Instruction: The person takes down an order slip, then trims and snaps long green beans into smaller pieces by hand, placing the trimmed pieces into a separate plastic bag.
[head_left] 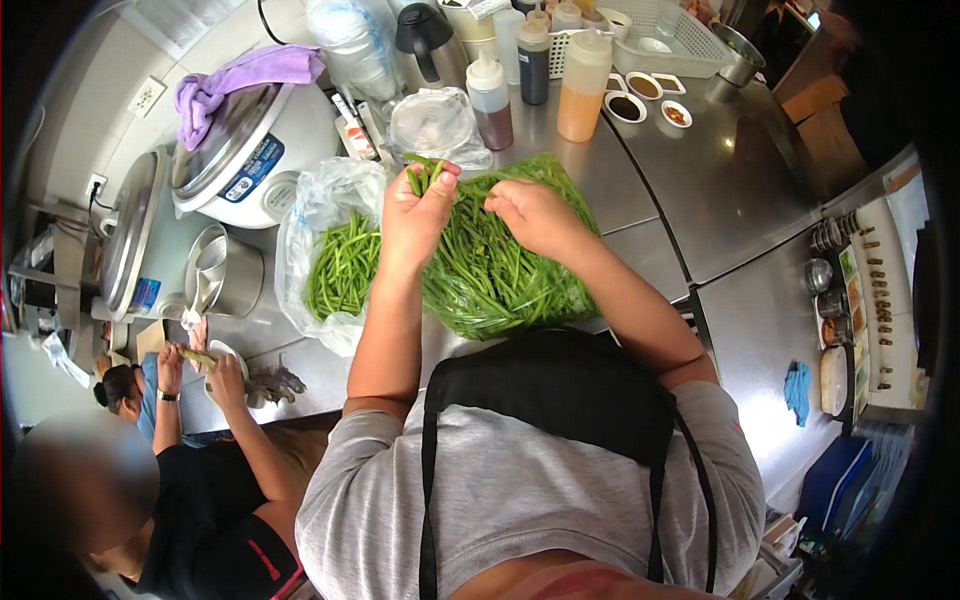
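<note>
In the head view my left hand (418, 218) is closed around a few green beans (424, 178), whose ends stick out above the fingers. My right hand (537, 214) is beside it with the fingers pinched together; whatever they hold, if anything, is too small to make out. Beneath both hands lies a large open green plastic bag (572, 192) full of long green beans (480, 262). To its left, a clear plastic bag (292, 262) holds shorter green bean pieces (343, 268).
Squeeze bottles (584, 88), sauce dishes (626, 107) and a clear lidded container (432, 125) stand behind the bags. Rice cookers (245, 150) and a metal pot (240, 280) are at left. A co-worker's hands (226, 380) work at the lower left. A blue cloth (797, 392) lies at right.
</note>
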